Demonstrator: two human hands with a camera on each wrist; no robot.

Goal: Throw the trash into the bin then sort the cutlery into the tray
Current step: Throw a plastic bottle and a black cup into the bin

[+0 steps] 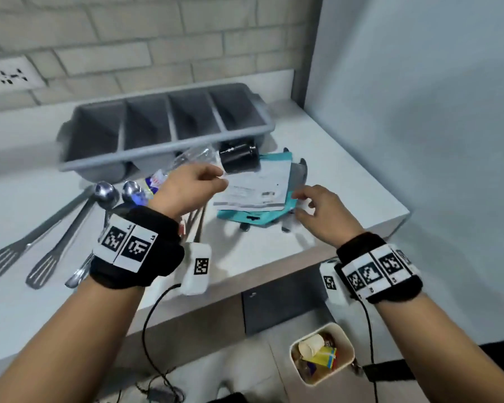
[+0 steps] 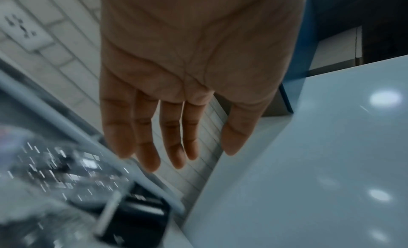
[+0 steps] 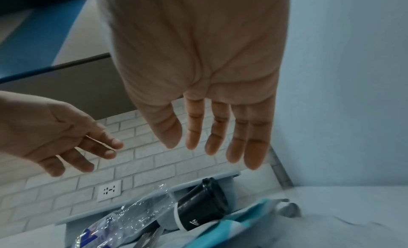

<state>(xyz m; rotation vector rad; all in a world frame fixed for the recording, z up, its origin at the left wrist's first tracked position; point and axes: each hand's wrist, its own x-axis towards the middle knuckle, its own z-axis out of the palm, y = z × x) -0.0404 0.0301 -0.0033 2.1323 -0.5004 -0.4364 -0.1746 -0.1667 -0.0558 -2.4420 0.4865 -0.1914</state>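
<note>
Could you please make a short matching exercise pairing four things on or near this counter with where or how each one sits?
Things:
1. black cup
2. cutlery tray
3. bin
4. slotted spatulas

Places or states:
A. on the floor, holding trash
B. on its side in front of the tray
C. flat on the counter, left
D. against the brick wall, compartments empty

Pairs: 1-B, 2-D, 3-A, 4-C

Grey tray [image 1: 169,146], blk cup [image 1: 239,158], teal pouch [image 1: 253,219], white brick-pattern wall [image 1: 157,39].
</note>
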